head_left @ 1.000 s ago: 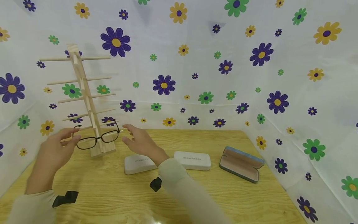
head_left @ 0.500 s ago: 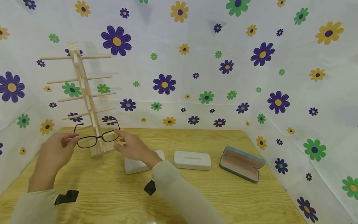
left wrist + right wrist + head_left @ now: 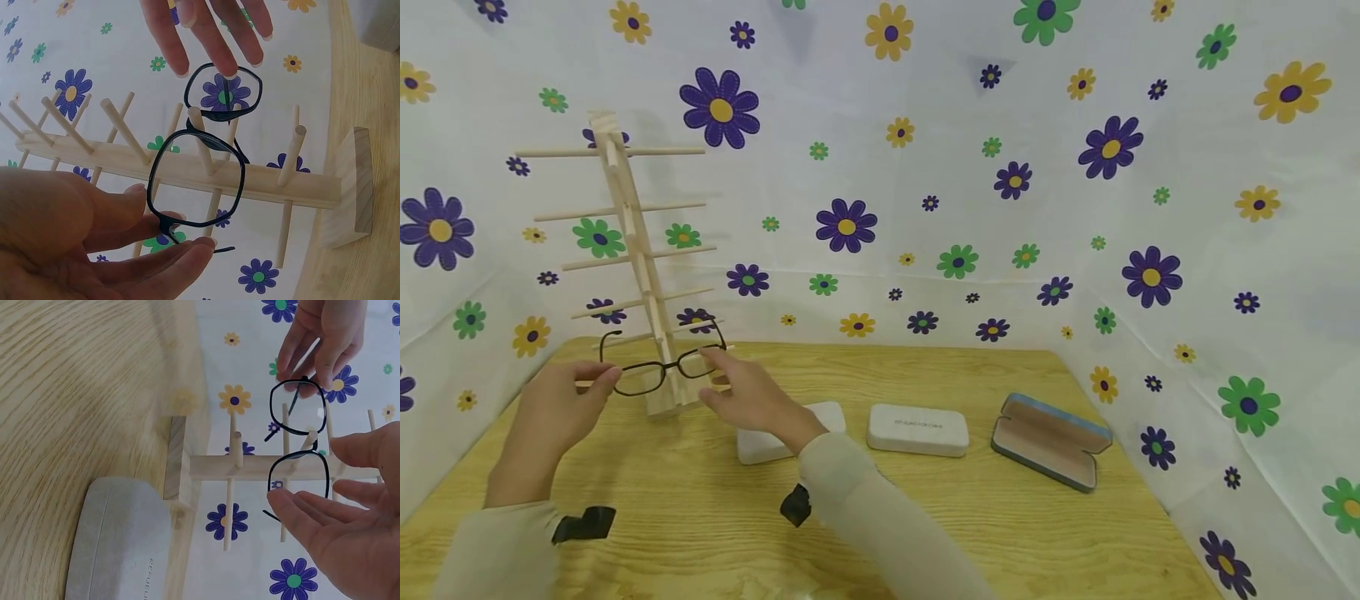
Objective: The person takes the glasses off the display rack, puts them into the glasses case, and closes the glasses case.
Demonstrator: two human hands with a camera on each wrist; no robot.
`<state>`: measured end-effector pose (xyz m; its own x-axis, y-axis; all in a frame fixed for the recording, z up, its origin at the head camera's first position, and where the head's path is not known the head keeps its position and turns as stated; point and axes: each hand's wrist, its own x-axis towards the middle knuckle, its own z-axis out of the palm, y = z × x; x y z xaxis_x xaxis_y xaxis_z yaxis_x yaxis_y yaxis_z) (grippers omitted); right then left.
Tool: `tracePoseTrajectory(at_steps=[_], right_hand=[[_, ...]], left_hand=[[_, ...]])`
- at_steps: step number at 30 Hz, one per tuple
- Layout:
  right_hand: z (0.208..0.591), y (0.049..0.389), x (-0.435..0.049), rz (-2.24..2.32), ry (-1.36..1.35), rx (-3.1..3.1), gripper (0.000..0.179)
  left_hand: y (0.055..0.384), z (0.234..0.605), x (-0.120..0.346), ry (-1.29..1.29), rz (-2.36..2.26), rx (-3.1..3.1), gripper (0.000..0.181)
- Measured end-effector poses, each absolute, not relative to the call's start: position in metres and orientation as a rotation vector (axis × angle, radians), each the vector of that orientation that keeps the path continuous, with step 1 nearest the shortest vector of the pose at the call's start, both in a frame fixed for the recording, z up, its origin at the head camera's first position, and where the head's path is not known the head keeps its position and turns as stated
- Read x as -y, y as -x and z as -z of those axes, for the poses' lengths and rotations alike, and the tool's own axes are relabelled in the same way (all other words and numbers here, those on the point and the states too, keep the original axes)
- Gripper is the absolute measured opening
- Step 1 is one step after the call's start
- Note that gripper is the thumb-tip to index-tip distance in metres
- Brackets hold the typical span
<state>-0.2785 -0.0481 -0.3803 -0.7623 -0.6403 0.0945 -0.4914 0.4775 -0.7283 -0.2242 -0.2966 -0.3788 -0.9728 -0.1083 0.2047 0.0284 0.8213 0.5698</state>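
Observation:
A pair of black-framed eyeglasses (image 3: 671, 365) is at the lower part of a wooden eyeglass rack (image 3: 634, 229), its temples pointing back toward the wall. My left hand (image 3: 557, 408) pinches the frame at its left hinge between thumb and fingers. The right hand (image 3: 748, 396) is at the other lens, its fingers extended with the tips at the rim. In the left wrist view, the bridge of the glasses overlaps the end of a wooden peg (image 3: 201, 140). Thumb and fingers of the right hand stand apart in the right wrist view.
A white glasses case (image 3: 831, 417) lies partly hidden behind the right forearm. Beside it is another white case (image 3: 917, 430) with printed lettering. Farther right, a hinged case (image 3: 1048, 450) lies opened. Flowered cloth (image 3: 880, 183) hangs behind the wooden table (image 3: 700, 517).
My right hand has moved left to the right lens. The glasses have risen slightly and the temples show more. My left hand keeps its pinch on the frame.

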Motion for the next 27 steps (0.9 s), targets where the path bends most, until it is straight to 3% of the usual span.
tracePoseTrajectory(at_steps=[27], right_hand=[[0.379,0.288,0.06,1.314,0.757,-2.597,0.071]], left_hand=[[0.226,0.383,0.297,-0.106,0.863,2.776,0.054]])
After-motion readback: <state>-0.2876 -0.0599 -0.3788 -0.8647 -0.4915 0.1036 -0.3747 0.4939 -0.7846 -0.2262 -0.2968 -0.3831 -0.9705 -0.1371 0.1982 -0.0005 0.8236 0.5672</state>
